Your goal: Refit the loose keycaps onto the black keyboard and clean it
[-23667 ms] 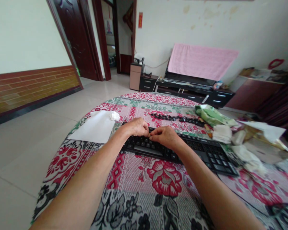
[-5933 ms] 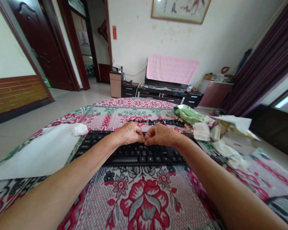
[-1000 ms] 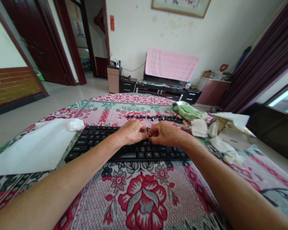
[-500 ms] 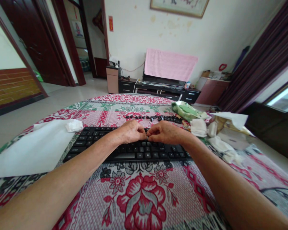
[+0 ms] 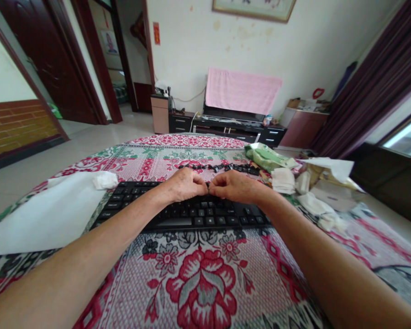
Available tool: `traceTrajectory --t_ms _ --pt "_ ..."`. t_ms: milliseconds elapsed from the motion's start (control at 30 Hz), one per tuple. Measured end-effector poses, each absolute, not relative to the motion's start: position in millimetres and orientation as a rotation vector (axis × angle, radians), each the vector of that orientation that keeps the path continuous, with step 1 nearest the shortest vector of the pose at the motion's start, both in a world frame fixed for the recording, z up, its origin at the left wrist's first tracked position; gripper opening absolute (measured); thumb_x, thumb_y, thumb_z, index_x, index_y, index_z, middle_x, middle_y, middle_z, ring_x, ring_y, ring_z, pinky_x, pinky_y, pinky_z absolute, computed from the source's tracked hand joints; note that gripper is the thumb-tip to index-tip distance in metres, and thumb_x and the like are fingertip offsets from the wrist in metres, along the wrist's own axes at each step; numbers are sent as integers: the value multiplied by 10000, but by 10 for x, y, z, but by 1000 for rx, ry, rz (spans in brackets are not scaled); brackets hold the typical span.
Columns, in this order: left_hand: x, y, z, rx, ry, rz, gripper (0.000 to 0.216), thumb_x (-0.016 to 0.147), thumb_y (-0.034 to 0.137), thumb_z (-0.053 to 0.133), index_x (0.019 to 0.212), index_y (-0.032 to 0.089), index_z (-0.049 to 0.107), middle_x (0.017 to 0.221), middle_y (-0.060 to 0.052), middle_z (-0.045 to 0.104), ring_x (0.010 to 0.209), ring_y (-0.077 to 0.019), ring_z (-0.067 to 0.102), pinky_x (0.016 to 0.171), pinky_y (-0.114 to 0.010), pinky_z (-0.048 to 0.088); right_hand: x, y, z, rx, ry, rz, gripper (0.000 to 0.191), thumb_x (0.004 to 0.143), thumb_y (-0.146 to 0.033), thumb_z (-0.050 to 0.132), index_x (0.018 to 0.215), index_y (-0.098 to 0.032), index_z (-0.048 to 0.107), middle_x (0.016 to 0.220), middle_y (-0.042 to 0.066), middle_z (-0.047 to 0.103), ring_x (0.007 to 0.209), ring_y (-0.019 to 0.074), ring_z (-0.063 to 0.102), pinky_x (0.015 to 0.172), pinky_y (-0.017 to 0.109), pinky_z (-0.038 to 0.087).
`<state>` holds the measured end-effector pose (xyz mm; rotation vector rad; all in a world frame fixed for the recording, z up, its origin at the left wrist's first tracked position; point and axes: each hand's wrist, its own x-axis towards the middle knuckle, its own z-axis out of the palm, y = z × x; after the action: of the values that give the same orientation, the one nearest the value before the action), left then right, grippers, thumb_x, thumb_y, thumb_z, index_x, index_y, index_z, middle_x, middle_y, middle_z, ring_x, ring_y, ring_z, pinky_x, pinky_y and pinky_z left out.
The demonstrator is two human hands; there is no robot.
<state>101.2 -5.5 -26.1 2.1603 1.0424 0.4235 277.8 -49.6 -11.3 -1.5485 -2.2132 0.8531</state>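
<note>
A black computer keyboard (image 5: 178, 221) lies across the table in front of me. Over its middle, my left hand (image 5: 189, 185) is closed in a pinch, fingertips down at the upper key rows. My right hand (image 5: 232, 186) pinches right beside it, the two sets of fingertips almost meeting. A small dark bit shows between them, too small to make out, and my fingers hide the keys underneath. Just beyond the hands, a row of loose black keycaps (image 5: 219, 167) lies on the tablecloth.
The flowered tablecloth (image 5: 205, 278) covers the table. At left lies a white sheet (image 5: 44, 214) with a crumpled tissue (image 5: 105, 180) on its corner. To the right are a green tissue packet (image 5: 269, 156), folded tissues (image 5: 283, 181) and crumpled cloth (image 5: 320, 210).
Both hands have shifted slightly away from me, up the keyboard, still pinching close together. The keyboard and the loose keycaps appear unmoved.
</note>
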Motion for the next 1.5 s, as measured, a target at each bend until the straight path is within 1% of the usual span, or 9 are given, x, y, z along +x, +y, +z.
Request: traceTrajectory --t_ms 133,300,467,567,733,967,1133,1367,1500 --pt "985 -34 -219 2049 995 493 245 648 364 570 719 157 680 554 21 532 529 -91 417 507 -236 307 2738 -515 -66 -1556 -2161 843 144 743 -238 492 658 -151 568 586 0 554 514 73 433 457 213 289" --pt "956 -34 -147 2105 1029 539 252 628 388 600 668 147 663 527 31 491 510 -78 382 480 -231 277 2685 -492 -139 -1470 -2009 902 114 763 -226 493 791 -156 577 691 28 626 624 103 561 523 207 395" --pt "977 -64 -128 1975 1153 588 171 624 315 578 579 152 600 510 29 488 495 -79 414 465 -231 305 2651 -448 -224 -1396 -1934 785 172 711 -224 565 863 -151 601 753 28 637 656 101 560 591 225 433" --pt "1012 -86 -131 1877 1168 588 146 635 289 570 572 157 585 523 24 508 482 -72 423 468 -229 329 2623 -464 -216 -1415 -1946 638 210 676 -239 613 865 -147 607 744 27 634 653 103 547 586 226 424" --pt "1035 -114 -126 1837 1191 517 149 656 287 560 583 159 585 554 16 530 463 -64 416 460 -231 323 2585 -536 -134 -1488 -2077 434 160 701 -217 565 812 -146 655 698 24 631 631 108 526 576 234 395" --pt "911 -16 -131 2100 1174 445 272 669 427 561 594 173 623 515 8 540 484 -91 434 454 -237 290 2753 -572 -25 -1475 -2312 660 185 724 -193 555 837 -175 701 660 -8 618 626 108 497 575 233 364" --pt "897 14 -185 2128 1124 425 250 676 398 563 580 172 610 504 14 534 491 -87 437 475 -226 296 2798 -559 -53 -1469 -2374 701 174 717 -208 592 841 -173 709 671 -5 620 627 112 489 578 236 357" --pt "912 -16 -188 2167 1012 398 239 675 368 553 555 164 592 498 24 515 493 -82 422 484 -221 296 2762 -533 -84 -1456 -2433 681 185 741 -228 580 848 -169 719 673 -6 613 622 104 480 586 236 354" --pt "908 -8 -197 2187 871 348 186 656 321 569 682 167 668 537 25 549 526 -90 447 511 -223 313 2767 -515 -93 -1470 -2419 718 174 746 -238 571 807 -172 721 637 -17 582 598 95 464 561 229 340"
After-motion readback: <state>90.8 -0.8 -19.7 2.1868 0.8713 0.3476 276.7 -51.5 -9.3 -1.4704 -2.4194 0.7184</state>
